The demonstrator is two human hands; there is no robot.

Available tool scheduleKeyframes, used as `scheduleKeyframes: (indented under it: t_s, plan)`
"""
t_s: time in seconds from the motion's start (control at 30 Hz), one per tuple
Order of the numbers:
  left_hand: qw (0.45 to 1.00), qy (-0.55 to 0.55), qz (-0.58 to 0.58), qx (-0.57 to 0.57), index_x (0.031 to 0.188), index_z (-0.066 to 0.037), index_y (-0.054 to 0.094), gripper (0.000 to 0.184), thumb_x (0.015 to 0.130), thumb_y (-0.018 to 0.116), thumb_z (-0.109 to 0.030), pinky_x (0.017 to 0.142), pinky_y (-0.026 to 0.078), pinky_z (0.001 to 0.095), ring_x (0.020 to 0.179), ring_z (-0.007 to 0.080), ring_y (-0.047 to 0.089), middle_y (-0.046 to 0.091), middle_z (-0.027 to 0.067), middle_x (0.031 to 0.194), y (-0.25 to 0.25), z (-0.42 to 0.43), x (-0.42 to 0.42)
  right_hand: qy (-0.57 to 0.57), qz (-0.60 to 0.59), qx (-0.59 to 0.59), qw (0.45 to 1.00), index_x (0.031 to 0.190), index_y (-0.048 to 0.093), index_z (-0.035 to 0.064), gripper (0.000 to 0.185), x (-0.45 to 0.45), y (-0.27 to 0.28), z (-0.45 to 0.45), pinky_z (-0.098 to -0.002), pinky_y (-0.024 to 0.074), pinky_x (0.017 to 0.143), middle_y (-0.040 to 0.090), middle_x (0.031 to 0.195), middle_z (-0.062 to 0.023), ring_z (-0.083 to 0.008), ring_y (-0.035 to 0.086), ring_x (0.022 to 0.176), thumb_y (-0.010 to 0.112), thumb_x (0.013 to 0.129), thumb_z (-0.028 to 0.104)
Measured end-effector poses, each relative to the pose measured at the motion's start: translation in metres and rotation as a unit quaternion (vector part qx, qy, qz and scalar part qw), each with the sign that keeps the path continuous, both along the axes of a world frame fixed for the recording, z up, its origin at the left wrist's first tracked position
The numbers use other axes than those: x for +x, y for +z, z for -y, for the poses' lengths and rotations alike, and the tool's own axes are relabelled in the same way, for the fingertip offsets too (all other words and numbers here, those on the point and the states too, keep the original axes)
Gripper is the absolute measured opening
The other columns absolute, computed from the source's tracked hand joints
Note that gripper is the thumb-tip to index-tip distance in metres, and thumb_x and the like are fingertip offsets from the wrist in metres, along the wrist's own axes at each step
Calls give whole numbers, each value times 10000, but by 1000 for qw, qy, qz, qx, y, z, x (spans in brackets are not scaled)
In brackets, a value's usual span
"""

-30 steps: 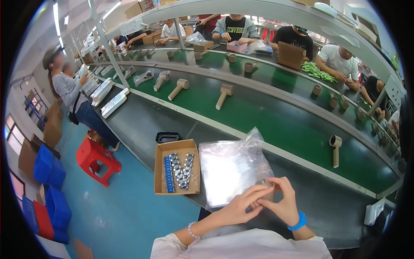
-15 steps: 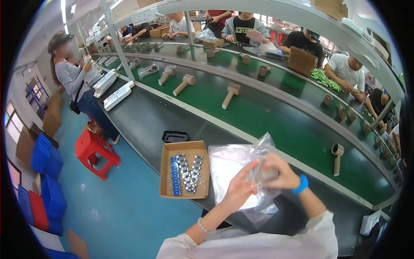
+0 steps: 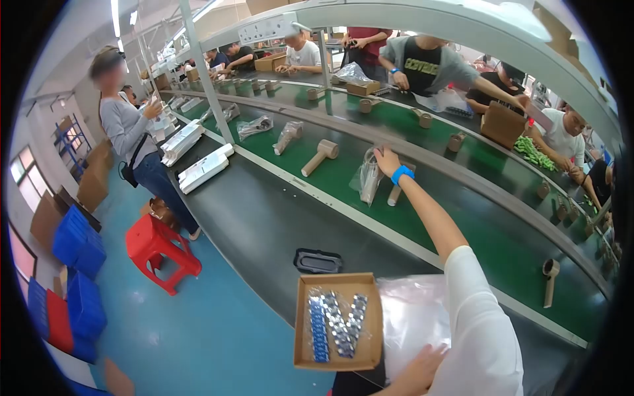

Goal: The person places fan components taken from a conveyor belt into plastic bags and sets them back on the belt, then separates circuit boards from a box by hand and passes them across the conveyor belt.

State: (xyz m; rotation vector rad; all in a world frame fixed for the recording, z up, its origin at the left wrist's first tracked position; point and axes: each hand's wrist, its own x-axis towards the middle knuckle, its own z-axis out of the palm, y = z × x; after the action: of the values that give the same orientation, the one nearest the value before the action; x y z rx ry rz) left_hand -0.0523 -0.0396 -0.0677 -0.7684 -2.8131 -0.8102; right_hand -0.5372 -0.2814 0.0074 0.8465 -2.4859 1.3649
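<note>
My right hand (image 3: 387, 162), with a blue band at its wrist, reaches out over the green conveyor belt (image 3: 343, 187). Its fingers are closed on the top of a bagged beige part (image 3: 368, 179). A bare beige part (image 3: 394, 194) lies just right of it, partly behind my wrist. Low in the view, my left hand (image 3: 422, 371) rests on the stack of clear plastic bags (image 3: 413, 310), fingers spread and partly hidden by my right sleeve. Left of the bags stands a cardboard tray (image 3: 376, 323) with strips of blue and silver small parts (image 3: 340, 323).
A black plastic tray (image 3: 317, 261) sits behind the cardboard tray. More beige parts (image 3: 321, 157) lie along the belt, some bagged. White bundles (image 3: 206, 169) lie at the left, near a standing person (image 3: 125, 125) and a red stool (image 3: 160, 251). Co-workers sit across the belt.
My right hand has moved from above the bags out to the belt, with the bagged part. My left hand has come down onto the bags. The view has shifted, and a co-worker's arm now stretches right.
</note>
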Motion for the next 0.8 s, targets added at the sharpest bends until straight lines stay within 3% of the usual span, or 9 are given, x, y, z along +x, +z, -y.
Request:
scheduleKeyframes:
  t_s: [0.03, 0.1, 0.13, 0.23, 0.33, 0.43, 0.53, 0.67, 0.8]
  plan:
    - [1000, -8, -10, 17, 1270, 15, 480, 642, 770, 551, -381, 1108, 119, 534, 1357, 309, 226, 400, 139, 1376, 11, 10, 0, -31, -8, 103, 994, 1139, 500, -14, 449, -5, 4, 14, -464, 453, 872, 603, 989, -284, -433, 570, 959, 479, 864, 339]
    - [999, -21, -10, 39, 1266, 11, 481, 629, 774, 550, -374, 1097, 136, 527, 1341, 309, 243, 407, 138, 1367, 26, 32, -4, -191, -106, 188, 957, 1099, 544, 0, 373, 20, 14, 37, -478, 453, 856, 582, 1048, -271, -406, 549, 1017, 480, 836, 257]
    - [999, -24, -8, 45, 1265, 10, 481, 623, 776, 550, -371, 1091, 145, 523, 1334, 309, 251, 410, 138, 1363, 29, 41, -6, -138, -70, 254, 955, 1100, 553, 17, 366, 17, 31, 51, -486, 436, 851, 544, 1124, -233, -366, 510, 1081, 506, 798, 217]
    - [998, -29, 2, 56, 1259, 5, 483, 605, 782, 549, -361, 1075, 172, 512, 1311, 309, 277, 420, 137, 1350, 34, 64, -12, -70, -231, 135, 961, 1154, 509, 30, 473, 26, 37, 99, -498, 401, 902, 520, 1161, -219, -376, 490, 1100, 552, 780, 316]
    - [997, -35, 15, 63, 1254, -1, 485, 586, 788, 548, -351, 1058, 198, 501, 1288, 309, 302, 430, 135, 1337, 36, 80, -16, -51, -187, 81, 978, 1222, 472, 56, 619, 20, 14, 158, -501, 389, 899, 505, 1179, -180, -371, 475, 1110, 640, 733, 397]
    - [997, -43, 30, 64, 1249, -6, 487, 568, 795, 547, -341, 1041, 225, 490, 1265, 308, 328, 440, 134, 1324, 35, 92, -18, -18, 104, 5, 994, 1275, 429, 65, 905, 8, -6, 198, -492, 362, 961, 463, 1280, -179, -372, 451, 1172, 708, 597, 595]
    - [995, -53, 43, 74, 1244, -11, 488, 550, 801, 546, -331, 1025, 251, 479, 1242, 308, 353, 450, 133, 1311, 37, 97, -17, 7, 118, 55, 991, 1258, 448, 59, 909, 9, -15, 195, -473, 376, 958, 464, 1271, -189, -367, 478, 1144, 722, 578, 597]
    - [993, -68, 52, 84, 1237, -18, 490, 525, 809, 545, -318, 1002, 287, 465, 1211, 308, 387, 463, 131, 1294, 36, 96, -17, 60, 137, -62, 987, 1165, 521, 9, 867, -8, -28, 193, -399, 414, 939, 498, 1156, -261, -358, 500, 1101, 807, 514, 506]
    - [989, -89, 70, 93, 1230, -25, 493, 501, 817, 543, -304, 980, 322, 450, 1181, 308, 421, 476, 130, 1276, 36, 87, -11, 163, 149, 3, 975, 1191, 481, -30, 938, -9, 0, 164, -381, 422, 933, 503, 1113, -263, -359, 502, 1068, 837, 471, 456]
